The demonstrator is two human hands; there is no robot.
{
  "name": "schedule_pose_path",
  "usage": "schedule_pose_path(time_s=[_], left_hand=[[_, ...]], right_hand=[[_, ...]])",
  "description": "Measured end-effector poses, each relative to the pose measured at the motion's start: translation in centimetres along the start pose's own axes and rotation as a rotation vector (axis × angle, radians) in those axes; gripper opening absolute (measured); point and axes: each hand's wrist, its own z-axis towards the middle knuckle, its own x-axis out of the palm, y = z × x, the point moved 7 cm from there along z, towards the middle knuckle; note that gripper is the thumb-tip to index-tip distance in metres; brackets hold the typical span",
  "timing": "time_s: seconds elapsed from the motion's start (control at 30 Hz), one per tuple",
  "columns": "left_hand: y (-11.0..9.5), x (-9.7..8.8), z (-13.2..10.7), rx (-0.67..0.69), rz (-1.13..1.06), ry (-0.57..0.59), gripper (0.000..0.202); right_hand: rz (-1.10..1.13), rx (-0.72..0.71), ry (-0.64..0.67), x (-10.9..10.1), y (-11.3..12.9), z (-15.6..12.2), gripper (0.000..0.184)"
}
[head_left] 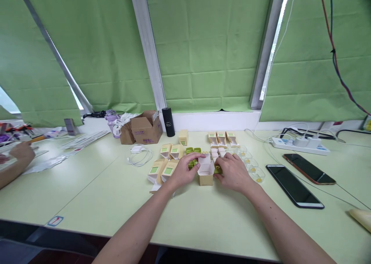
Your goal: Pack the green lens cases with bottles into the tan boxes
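A small open cardboard box point(206, 180) with a white inside stands on the table in front of me, its flap raised. My left hand point(187, 168) is at its left side, thumb and index finger closed on the edge by the flap. Just right of the box, my right hand point(232, 171) is closed on a small green piece point(217, 170), mostly hidden by the fingers. Behind the hands sit green square cups point(193, 150) and small pale pink pieces point(214, 151). Clear rounded cups point(252, 162), some with yellow bits, lie beyond my right hand.
Open cartons with green labels point(158, 168) stand left, more cartons point(221, 137) behind. Two phones point(294, 186) and a power strip point(300, 145) lie right. A black bottle point(168, 122), brown box point(146, 129) and white cable point(140, 156) are at back left. Another person's hand point(22, 153) is far left.
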Motion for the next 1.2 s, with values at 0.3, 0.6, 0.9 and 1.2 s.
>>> schedule_pose_path(time_s=[0.3, 0.6, 0.9, 1.2], left_hand=[[2.0, 0.1, -0.2, -0.122, -0.08, 0.018, 0.066], [3.0, 0.3, -0.3, -0.12, -0.071, 0.044, 0.071], [2.6, 0.3, -0.4, -0.102, -0.06, 0.049, 0.071], [3.2, 0.3, -0.5, -0.097, -0.044, 0.047, 0.072]], right_hand=[[-0.002, 0.0, 0.03, -0.1, 0.1, 0.0, 0.024], [0.043, 0.105, -0.118, -0.9, -0.9, 0.1, 0.02], [0.597, 0.186, -0.607, -2.8, -3.2, -0.9, 0.036], [1.011, 0.054, -0.565, -2.0, -0.5, -1.1, 0.042]])
